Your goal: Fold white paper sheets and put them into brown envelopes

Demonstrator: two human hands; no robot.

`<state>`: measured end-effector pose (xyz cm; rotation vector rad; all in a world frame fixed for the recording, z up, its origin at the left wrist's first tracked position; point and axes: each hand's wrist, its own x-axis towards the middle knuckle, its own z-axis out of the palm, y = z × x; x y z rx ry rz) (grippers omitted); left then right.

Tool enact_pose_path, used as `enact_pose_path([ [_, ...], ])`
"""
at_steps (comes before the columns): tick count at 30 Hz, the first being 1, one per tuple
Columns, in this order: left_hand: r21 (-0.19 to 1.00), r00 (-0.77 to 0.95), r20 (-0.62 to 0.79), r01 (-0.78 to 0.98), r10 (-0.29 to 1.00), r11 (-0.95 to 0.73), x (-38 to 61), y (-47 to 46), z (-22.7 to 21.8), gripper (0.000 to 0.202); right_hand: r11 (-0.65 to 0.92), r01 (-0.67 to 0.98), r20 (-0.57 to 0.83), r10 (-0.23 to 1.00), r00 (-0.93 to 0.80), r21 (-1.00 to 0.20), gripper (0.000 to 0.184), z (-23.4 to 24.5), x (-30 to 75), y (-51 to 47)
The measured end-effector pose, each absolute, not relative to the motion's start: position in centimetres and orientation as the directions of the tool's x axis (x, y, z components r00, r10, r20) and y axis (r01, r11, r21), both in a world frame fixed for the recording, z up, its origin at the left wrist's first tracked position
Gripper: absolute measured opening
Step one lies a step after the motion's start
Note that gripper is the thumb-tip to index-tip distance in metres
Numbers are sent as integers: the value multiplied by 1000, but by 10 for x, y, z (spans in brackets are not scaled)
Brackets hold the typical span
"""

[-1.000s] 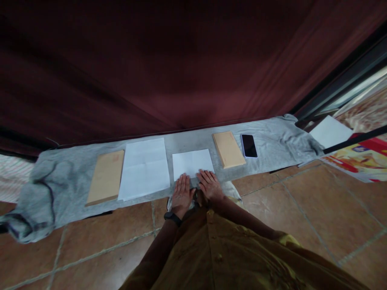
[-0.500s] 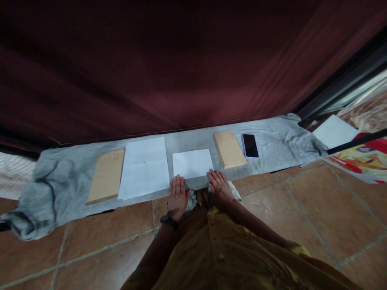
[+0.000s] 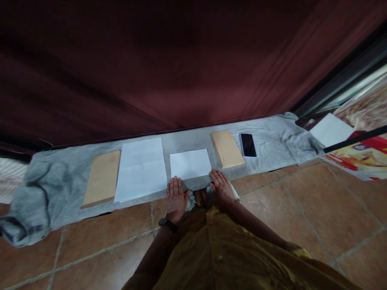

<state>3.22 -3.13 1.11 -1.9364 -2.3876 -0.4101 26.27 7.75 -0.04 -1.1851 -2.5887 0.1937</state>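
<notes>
Flat at the front edge of the cloth-covered board lies my left hand (image 3: 175, 198), fingers stretched out, holding nothing. Its fingertips are by the near left corner of a small white sheet of paper (image 3: 190, 164), perhaps folded. My right hand (image 3: 222, 186) rests likewise at the sheet's near right corner, fingers extended. Whether the fingertips touch the paper is hard to tell. Left of it are larger white sheets (image 3: 141, 169) with faint creases. A stack of brown envelopes (image 3: 101, 177) lies at the far left, and another stack of brown envelopes (image 3: 227, 149) sits right of the small sheet.
A phone (image 3: 248, 145) with a dark screen lies right of the right-hand envelopes. Grey cloth (image 3: 278, 137) covers the narrow board and bunches at both ends. A dark red curtain (image 3: 181, 80) hangs behind. Tiled floor (image 3: 121, 241) shows below; a colourful package (image 3: 363, 157) is at right.
The view has shifted slightly, so everything on the board appears a little further left. Both hands stay flat at the board's front edge by the small sheet.
</notes>
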Motion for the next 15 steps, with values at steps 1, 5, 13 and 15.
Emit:
enact_pose_path([
  [1, 179, -222, 193, 966, 956, 188, 33, -32, 12, 71, 653, 719, 205, 758, -620, -238, 53, -1, 263, 78],
  [5, 188, -246, 193, 959, 950, 211, 37, -34, 14, 72, 648, 726, 205, 762, -615, -231, 55, -2, 263, 78],
  [13, 246, -98, 172, 968, 980, 54, 62, -13, 21, 69, 652, 726, 213, 758, -616, -221, 55, -2, 263, 77],
  [15, 252, -37, 140, 968, 989, 0, 69, -5, 19, 67, 655, 725, 214, 756, -619, -216, 53, -2, 263, 78],
])
